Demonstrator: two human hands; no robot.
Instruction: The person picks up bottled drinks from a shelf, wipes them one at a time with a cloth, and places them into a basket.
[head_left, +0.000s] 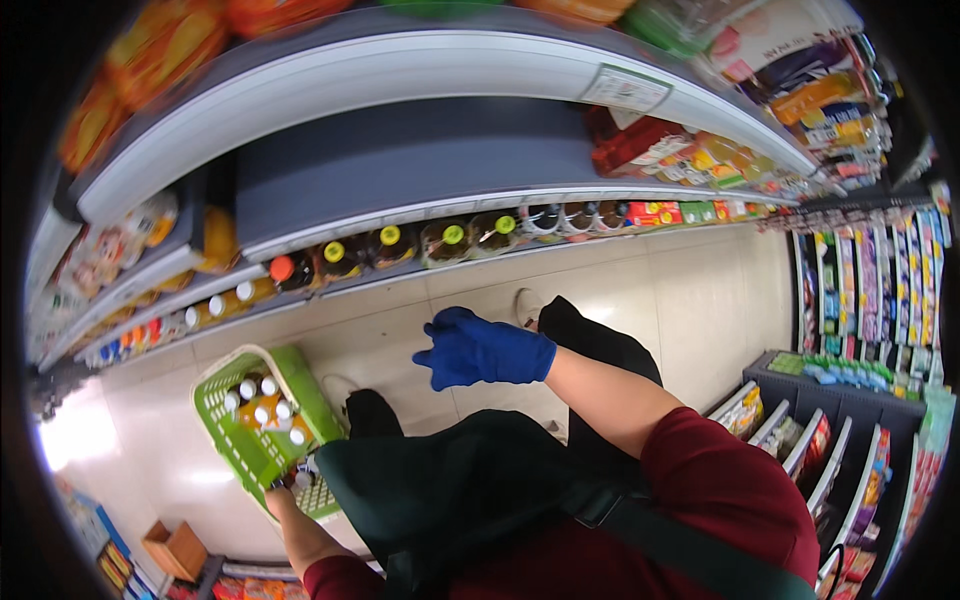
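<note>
My right hand (480, 349), in a blue glove, is held out over the floor in front of a low shelf, its fingers apart and nothing visible in it. My left hand (278, 496) is at the near side of a green plastic shopping basket (294, 373); a dark thing hides its fingers, so its grip cannot be made out. Inside the basket stand several white-capped bottles (264, 414) with orange contents, and more items lie near my left hand. Dark bottles with yellow caps (390, 238) line the bottom shelf beyond my right hand.
Bare dark shelf board (420, 146) spans the middle level, with red packages (637, 142) at its right. A price tag (627, 88) is on the upper shelf edge. Product racks (817, 442) stand at right. A cardboard box (176, 550) sits lower left on the tiled floor.
</note>
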